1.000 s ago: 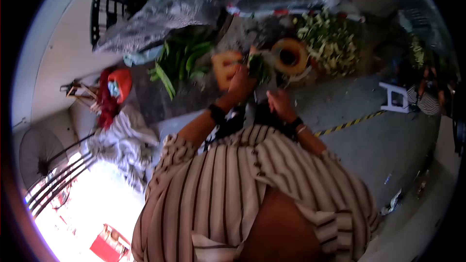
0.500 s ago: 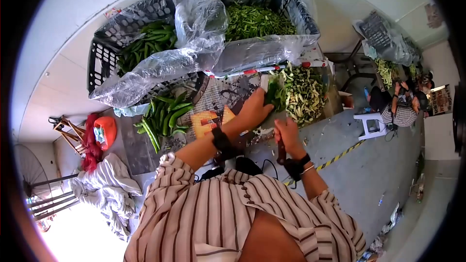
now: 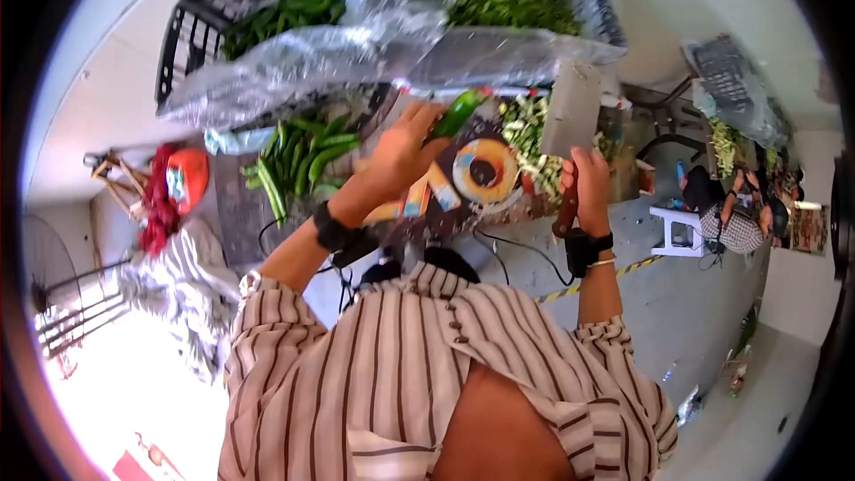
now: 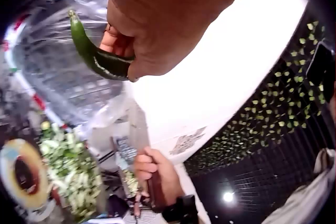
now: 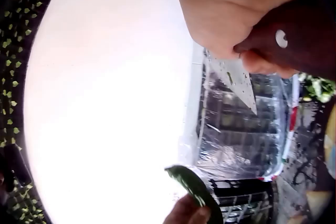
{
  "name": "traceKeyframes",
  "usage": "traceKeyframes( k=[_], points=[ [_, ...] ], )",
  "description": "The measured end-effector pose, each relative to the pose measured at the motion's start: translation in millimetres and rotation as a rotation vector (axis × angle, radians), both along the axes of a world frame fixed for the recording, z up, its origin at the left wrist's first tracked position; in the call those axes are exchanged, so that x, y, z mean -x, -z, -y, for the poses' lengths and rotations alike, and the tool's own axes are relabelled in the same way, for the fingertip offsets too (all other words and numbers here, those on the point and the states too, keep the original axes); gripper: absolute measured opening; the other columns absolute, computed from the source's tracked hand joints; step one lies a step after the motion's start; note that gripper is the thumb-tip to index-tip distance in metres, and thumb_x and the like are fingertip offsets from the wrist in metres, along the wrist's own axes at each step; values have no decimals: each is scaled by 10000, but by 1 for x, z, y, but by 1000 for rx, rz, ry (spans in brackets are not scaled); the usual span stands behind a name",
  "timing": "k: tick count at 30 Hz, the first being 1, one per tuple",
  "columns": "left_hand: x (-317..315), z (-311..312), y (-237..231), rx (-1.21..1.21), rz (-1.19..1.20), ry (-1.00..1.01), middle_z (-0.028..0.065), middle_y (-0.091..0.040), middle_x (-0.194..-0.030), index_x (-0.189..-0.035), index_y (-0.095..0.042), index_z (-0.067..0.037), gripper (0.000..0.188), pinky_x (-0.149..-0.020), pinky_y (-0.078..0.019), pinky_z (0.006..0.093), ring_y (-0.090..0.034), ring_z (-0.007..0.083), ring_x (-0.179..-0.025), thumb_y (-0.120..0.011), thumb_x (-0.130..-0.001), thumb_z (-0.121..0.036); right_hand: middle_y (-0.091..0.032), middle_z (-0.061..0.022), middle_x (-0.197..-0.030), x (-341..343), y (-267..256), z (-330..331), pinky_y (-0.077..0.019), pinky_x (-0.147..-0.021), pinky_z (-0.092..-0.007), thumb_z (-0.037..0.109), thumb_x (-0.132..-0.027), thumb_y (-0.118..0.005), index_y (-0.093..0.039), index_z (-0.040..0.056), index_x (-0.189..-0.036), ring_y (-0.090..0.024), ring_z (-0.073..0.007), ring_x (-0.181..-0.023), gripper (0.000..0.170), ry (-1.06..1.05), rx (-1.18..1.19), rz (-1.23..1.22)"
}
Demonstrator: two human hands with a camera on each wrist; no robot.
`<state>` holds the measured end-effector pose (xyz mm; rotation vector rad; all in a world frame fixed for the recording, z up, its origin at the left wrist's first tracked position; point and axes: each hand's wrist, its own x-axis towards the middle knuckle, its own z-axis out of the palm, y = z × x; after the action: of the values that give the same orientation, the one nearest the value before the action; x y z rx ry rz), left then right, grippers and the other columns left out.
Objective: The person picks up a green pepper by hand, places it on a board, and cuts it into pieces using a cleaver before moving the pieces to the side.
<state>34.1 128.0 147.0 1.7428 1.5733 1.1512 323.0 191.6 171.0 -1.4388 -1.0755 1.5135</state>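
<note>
The left hand (image 3: 405, 147) pinches one end of a green pepper (image 3: 460, 113) between thumb and fingers, a grip the left wrist view shows best. The pepper is held above the table (image 3: 233, 214), between whole peppers (image 3: 303, 158) on the left and chopped pieces (image 3: 527, 129) on the right. In the head view its long axis slants from the hand toward the far right, the free end outward; the left wrist view reveals its curve. The right hand (image 3: 590, 180) curls round a cleaver (image 3: 573, 105), blade pointing far; only the right wrist view shows the handle's pale rivet (image 5: 281, 38).
</note>
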Motion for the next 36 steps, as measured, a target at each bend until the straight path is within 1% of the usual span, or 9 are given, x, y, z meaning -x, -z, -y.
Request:
traceKeyframes(
  k=[2, 3, 5, 8, 12, 18, 24, 30, 36],
  points=[
    [19, 57, 41, 161, 30, -40, 156, -542, -985, -1121, -527, -51, 376, -714, -472, 393, -568, 364, -876, -635, -765, -107, -462, 9, -608, -3, 18, 25, -382, -401, -225, 199, -886, -530, -481, 67, -860, -438, -67, -450, 143, -43, 48, -22],
    [29, 80, 64, 89, -28, -104, 156, -543, -978, -1120, -532, -45, 365, -719, -467, 406, -557, 373, -887, -621, -770, -101, -462, 9, -608, 0, 31, 36, -382, -401, -225, 199, -886, -530, -481, 67, -860, -438, -67, -450, 143, -53, 81, -21],
    [47, 123, 88, 309, -70, -254, 155, -534, -999, -1143, -522, -48, 378, -732, -461, 409, -547, 369, -903, -604, -776, -84, -458, 12, -585, 1, 62, 56, -371, -386, -225, 193, -883, -543, -482, 66, -838, -436, -71, -424, 148, -94, 148, 120],
    [65, 163, 117, 366, -129, -370, 165, -520, -1013, -1157, -509, -38, 381, -741, -456, 415, -537, 373, -906, -587, -786, -75, -465, 13, -545, 16, 99, 79, -362, -383, -223, 188, -875, -560, -496, 55, -770, -445, -68, -407, 182, -246, 158, 182],
    [72, 180, 142, 298, -216, -386, 192, -511, -1006, -1161, -497, -2, 374, -746, -449, 425, -529, 396, -889, -581, -806, -82, -467, 15, -522, 64, 118, 101, -357, -390, -225, 199, -872, -574, -494, 35, -719, -453, -59, -414, 239, -600, 181, 161],
    [73, 182, 157, 227, -255, -434, 216, -529, -1002, -1154, -506, 25, 368, -762, -453, 425, -532, 401, -897, -581, -804, -61, -485, 9, -582, 117, 154, 124, -373, -410, -237, 189, -880, -565, -490, 12, -781, -453, -56, -450, 216, -751, 258, 125],
    [76, 184, 161, 198, -230, -465, 218, -531, -950, -1145, -523, 32, 366, -742, -450, 411, -529, 391, -844, -580, -790, -34, -487, 38, -591, 78, 166, 99, -373, -419, -208, 199, -890, -557, -571, 41, -914, -447, -37, -472, 161, -543, 177, 303],
    [80, 184, 163, 224, -163, -454, 211, -525, -966, -1143, -513, 55, 353, -756, -444, 375, -531, 361, -844, -550, -800, -19, -434, 13, -567, 41, 150, 71, -356, -396, -225, 176, -902, -535, -482, 57, -871, -411, -73, -418, 133, -116, 151, 319],
    [82, 183, 164, 74, -185, -482, 183, -540, -916, -1122, -539, 22, 373, -720, -461, 378, -548, 353, -808, -613, -762, -41, -437, 18, -601, 46, 167, 78, -347, -399, -227, 204, -900, -555, -457, 92, -858, -412, -67, -438, 154, -198, 176, 264]
  ],
)
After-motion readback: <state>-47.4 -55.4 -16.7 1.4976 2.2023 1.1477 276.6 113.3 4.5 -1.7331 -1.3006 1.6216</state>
